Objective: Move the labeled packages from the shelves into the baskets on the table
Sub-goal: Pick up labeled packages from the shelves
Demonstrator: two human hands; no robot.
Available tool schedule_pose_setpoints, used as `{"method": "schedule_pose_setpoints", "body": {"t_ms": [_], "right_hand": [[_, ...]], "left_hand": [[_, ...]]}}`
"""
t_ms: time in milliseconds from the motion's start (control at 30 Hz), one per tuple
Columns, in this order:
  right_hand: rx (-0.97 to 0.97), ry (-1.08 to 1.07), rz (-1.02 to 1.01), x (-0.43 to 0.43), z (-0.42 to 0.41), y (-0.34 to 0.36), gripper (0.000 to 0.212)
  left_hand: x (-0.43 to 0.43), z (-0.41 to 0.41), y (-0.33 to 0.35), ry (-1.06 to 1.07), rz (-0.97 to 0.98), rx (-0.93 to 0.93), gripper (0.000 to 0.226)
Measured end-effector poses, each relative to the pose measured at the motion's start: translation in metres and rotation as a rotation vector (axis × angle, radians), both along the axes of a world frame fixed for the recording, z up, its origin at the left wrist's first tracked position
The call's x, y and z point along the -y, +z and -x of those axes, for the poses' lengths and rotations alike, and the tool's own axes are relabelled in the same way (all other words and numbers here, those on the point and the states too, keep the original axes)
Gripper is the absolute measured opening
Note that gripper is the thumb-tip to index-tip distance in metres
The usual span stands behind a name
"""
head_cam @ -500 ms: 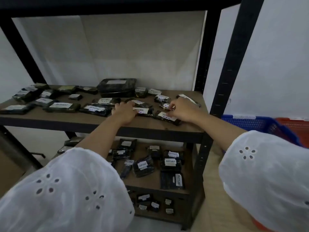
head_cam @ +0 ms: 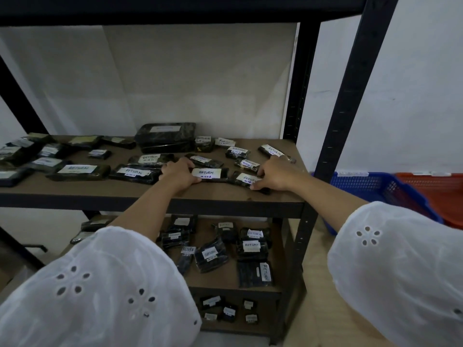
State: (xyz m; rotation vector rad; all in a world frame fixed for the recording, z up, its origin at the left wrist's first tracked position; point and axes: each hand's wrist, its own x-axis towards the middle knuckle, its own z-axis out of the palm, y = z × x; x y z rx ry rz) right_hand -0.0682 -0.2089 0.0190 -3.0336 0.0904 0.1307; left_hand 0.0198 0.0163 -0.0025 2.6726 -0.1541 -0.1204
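Broadly, the black rack (head_cam: 350,96) filled most of the view. Its wooden shelf (head_cam: 225,194) and a lower shelf (head_cam: 226,278) were both strewn w/ dark film-wrapped pkts, most w/ white RETURN labels. To the R, past the rack post, a blue basket (head_cam: 375,189) sat on a pale table (head_cam: 315,249) w/ an orange basket (head_cam: 436,189) just beside it. What either held couldn't be told, and the tags on their rims were too blurred to read. On the shelf, the biggest item was a boxy pkt (head_cam: 165,137) at the back against the wall, untouched. Near the front edge lay the two pkts in play, both flat on the board and not yet lifted. The L hand (head_cam: 179,172) was curled round the left end of the front pkt (head_cam: 210,174), thumb on the near edge and fingers over the far edge. The R hand (head_cam: 274,175) pinched the corner pkt (head_cam: 246,180) the same way, thumb in front and fingers behind. So the step looked like a two-handed pick, w/ most of the task left to do. To do it well, I'd lift each pkt straight up, since their inner ends lay almost touching and other pkts sat just behind; dragging would prob. shove the neighbours about. The film looked slick, so the hold should go across the pkt's width, not on the label. Then swing R round the post and check the basket tags before dropping.
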Motion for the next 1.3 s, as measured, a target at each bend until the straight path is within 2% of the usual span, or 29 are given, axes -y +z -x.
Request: {"method": "schedule_pose_setpoints", "body": {"t_ms": [133, 267, 333, 400, 467, 533, 600, 667, 833, 967, 1133, 1300], "right_hand": [[-0.015, -0.023, -0.018, -0.002, -0.002, 0.001, 0.051], [0.053, -0.064, -0.134, -0.011, 0.001, -0.001, 0.058], [0.064, -0.090, -0.218, -0.015, 0.005, -0.004, 0.060], [0.100, -0.086, -0.292, -0.018, 0.009, -0.007, 0.053], [0.221, -0.094, -0.504, -0.024, 0.016, -0.009, 0.041], [0.360, -0.163, -0.883, -0.030, 0.028, -0.007, 0.029], [0.392, -0.258, -1.238, -0.038, 0.044, -0.005, 0.019], [0.401, -0.325, -1.381, -0.042, 0.062, -0.007, 0.013], [0.472, -0.296, -1.311, -0.030, 0.111, -0.027, 0.024], [0.520, -0.240, -1.306, 0.010, 0.149, -0.042, 0.022], [0.602, -0.323, -1.347, 0.094, 0.201, -0.044, 0.028], [0.511, -0.371, -1.342, 0.190, 0.250, -0.047, 0.027]], "left_hand": [[-0.009, 0.009, 0.010, 0.048, 0.372, -0.075, 0.056], [-0.024, 0.028, 0.021, 0.060, 0.748, -0.311, 0.048], [-0.034, 0.035, 0.024, 0.068, 0.865, -0.361, 0.039], [-0.043, 0.042, 0.026, 0.059, 0.932, -0.370, 0.033], [-0.052, 0.050, 0.028, 0.037, 0.963, -0.366, 0.032], [-0.058, 0.059, 0.030, 0.019, 0.996, -0.358, 0.033], [-0.062, 0.069, 0.030, 0.019, 1.063, -0.371, 0.031], [-0.063, 0.085, 0.030, 0.025, 1.147, -0.397, 0.026], [-0.052, 0.141, 0.027, 0.041, 1.324, -0.409, 0.027], [-0.014, 0.194, 0.020, 0.025, 1.363, -0.441, 0.029], [0.076, 0.258, 0.004, -0.011, 1.425, -0.545, 0.029], [0.182, 0.304, -0.014, -0.001, 1.507, -0.629, 0.022]]}}
